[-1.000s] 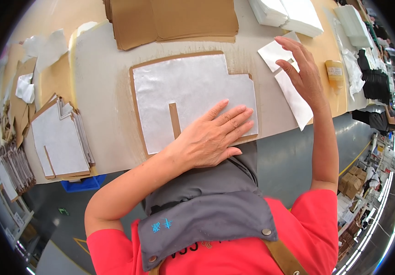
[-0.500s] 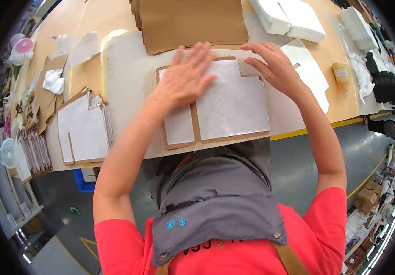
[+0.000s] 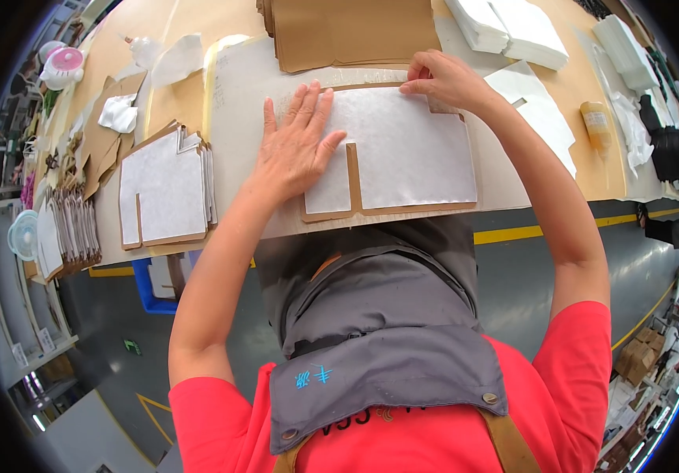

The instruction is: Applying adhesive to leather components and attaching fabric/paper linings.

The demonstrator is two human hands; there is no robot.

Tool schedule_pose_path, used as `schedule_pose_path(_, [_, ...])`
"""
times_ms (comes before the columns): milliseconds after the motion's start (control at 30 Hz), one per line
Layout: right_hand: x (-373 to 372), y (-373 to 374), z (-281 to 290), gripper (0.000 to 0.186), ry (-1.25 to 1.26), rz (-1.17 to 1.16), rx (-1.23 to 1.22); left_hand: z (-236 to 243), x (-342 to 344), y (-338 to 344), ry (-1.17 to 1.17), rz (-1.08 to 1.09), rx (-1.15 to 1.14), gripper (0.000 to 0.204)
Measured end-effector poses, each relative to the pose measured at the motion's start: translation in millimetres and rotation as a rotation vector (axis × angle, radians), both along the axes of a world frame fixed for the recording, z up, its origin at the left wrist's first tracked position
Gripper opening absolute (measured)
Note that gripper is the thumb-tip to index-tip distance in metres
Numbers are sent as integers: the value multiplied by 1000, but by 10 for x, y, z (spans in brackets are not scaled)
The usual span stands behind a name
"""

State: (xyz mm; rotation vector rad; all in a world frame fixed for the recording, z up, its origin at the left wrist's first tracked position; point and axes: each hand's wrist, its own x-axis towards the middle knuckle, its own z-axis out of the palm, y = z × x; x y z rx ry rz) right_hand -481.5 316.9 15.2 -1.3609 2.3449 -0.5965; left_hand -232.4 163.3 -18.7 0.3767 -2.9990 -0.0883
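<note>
A white notched sheet [image 3: 418, 158] lies over a slightly larger brown panel [image 3: 354, 185], whose border and narrow slot show around it. Flat on the sheet's left part rests my left hand [image 3: 294, 150], fingers spread, covering its upper left area. My right hand [image 3: 446, 80] is closed in a pinch at the sheet's far edge, beside the notch at the upper right. Thumb and fingertips meet on that edge; the exact grip is partly hidden by the fingers.
Beyond the panel lies a stack of brown sheets [image 3: 355, 35]. White-faced panels [image 3: 166, 193] are piled at left, near a folded row of panels [image 3: 75, 229]. To the right are white cut sheets [image 3: 540, 114], white stacks [image 3: 533, 35] and a yellowish bottle [image 3: 596, 126].
My right hand has gone from open above the notch to a pinch at the sheet's far edge. My left hand now lies further left on the sheet. The whole view has shifted slightly.
</note>
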Motion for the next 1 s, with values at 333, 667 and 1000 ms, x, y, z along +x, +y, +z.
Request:
schedule_pose_path(333, [17,45,-18,38,-74,-22,-77,129,139,1075,-71,-525,234,69])
schedule_pose_path(667, [19,108,-54,38,-185,-111,-88,18,-148,1410,55,-553,254,72])
schedule_pose_path(1000, [-80,89,-92,35,-274,-13,-156,27,-384,1344,105,-427,325,73])
